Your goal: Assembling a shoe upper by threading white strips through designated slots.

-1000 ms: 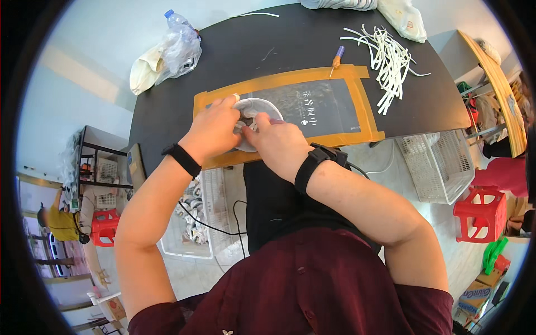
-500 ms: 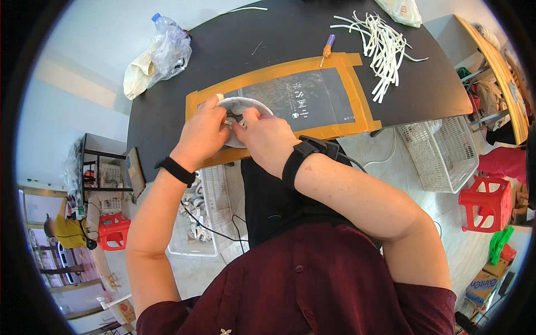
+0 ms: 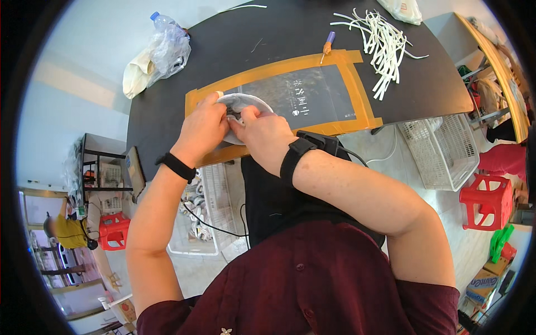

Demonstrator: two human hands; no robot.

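Observation:
Between my hands is a grey-white, bowl-shaped piece point(image 3: 245, 99) with a pale rim, hollow side up, over the near edge of the table. My left hand point(image 3: 202, 127) grips its left rim, the thumb reaching inside. With the fingers curled over the right side, my right hand point(image 3: 263, 137) holds it too, its thumb pointing into the hollow. Greyish-white folded material shows inside, partly hidden by my fingers. Under the piece lies a dark printed sheet point(image 3: 329, 92), edged with brown tape point(image 3: 363, 100).
A screwdriver point(image 3: 328, 46) rests by the tape's far edge. White strips point(image 3: 385, 50) are heaped at the far right, and a bagged bottle point(image 3: 167, 42) stands far left. White baskets point(image 3: 438, 151) and red stools point(image 3: 487, 202) are on the floor. A person in yellow point(image 3: 70, 230) is at far left.
My hands and the piece have barely moved. The right forearm has shifted slightly, and the right thumb sits a little differently in the hollow.

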